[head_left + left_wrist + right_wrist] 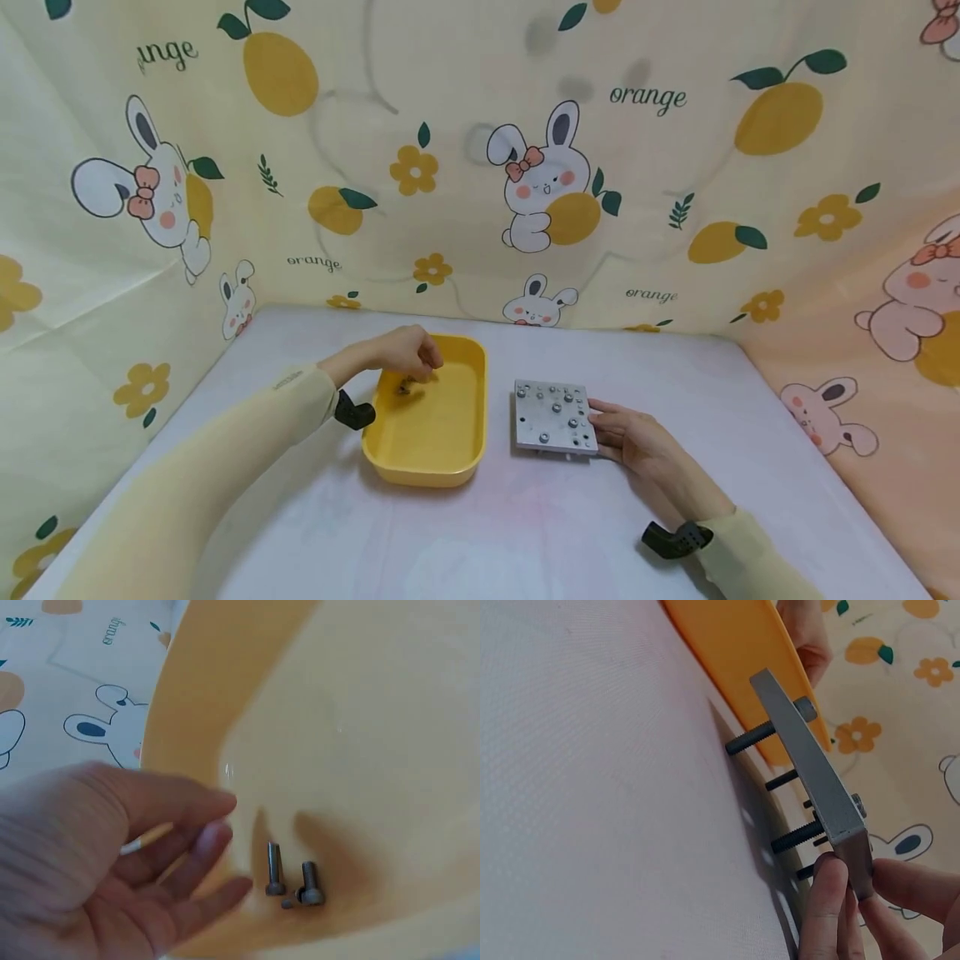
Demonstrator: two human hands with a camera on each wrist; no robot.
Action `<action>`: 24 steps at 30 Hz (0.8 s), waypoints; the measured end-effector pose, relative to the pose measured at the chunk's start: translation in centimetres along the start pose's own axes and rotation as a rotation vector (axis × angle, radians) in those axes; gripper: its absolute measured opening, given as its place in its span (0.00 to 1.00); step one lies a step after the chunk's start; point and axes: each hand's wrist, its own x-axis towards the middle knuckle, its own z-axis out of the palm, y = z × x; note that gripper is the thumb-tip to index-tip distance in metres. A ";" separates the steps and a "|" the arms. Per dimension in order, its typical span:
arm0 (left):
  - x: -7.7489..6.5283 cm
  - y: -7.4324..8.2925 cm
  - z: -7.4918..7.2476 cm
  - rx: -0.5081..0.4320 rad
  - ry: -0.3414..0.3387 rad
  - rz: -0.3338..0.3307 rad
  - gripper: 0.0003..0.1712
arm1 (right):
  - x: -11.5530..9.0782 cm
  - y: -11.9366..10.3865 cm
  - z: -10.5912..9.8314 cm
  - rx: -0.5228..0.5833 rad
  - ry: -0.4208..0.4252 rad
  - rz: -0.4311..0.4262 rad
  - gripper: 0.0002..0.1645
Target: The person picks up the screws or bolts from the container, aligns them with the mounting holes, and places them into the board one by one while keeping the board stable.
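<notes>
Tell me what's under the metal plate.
Threaded bolt shafts stick out below the metal plate; the right hand hides whatever lies behind it at one corner.

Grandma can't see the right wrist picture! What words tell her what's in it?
The right hand grips one end of a metal plate, seen edge-on, with threaded bolts poking through it. Behind are a yellow tray and part of the left hand.

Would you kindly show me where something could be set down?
Free: tabletop in front of the yellow tray and metal plate, between both sleeves; also between plate and curtain. Crowded: the tray's far left, with screws near the left hand; the plate's right edge, in the right hand.
</notes>
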 end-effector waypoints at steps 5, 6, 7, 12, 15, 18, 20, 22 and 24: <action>0.2 0.3 0.1 0.051 0.032 -0.042 0.16 | -0.1 -0.3 0.0 -0.004 -0.015 -0.004 0.37; 0.2 0.4 0.2 0.056 0.032 -0.050 0.16 | -0.1 -0.3 0.0 -0.005 -0.021 -0.002 0.37; 0.2 0.4 0.3 0.060 0.035 -0.057 0.16 | -0.1 -0.3 0.0 -0.004 -0.021 0.000 0.37; 0.3 0.4 0.8 0.059 0.074 -0.059 0.16 | -0.1 -0.2 0.1 0.003 0.002 0.000 0.36; 0.4 0.4 0.9 0.063 0.079 -0.058 0.16 | 0.0 -0.2 0.1 0.003 0.016 0.000 0.35; 0.4 0.6 0.9 0.074 0.057 -0.065 0.17 | 0.0 -0.2 0.0 0.005 0.013 -0.002 0.35; 0.4 0.7 1.0 0.072 0.033 -0.074 0.18 | 0.0 -0.2 0.0 0.011 0.012 -0.001 0.35; 0.5 0.9 1.3 0.090 0.021 -0.082 0.18 | 0.0 -0.1 0.1 0.014 0.015 0.000 0.35; 0.7 0.6 1.7 0.139 0.029 -0.078 0.18 | 0.0 -0.1 0.1 0.015 0.010 0.004 0.35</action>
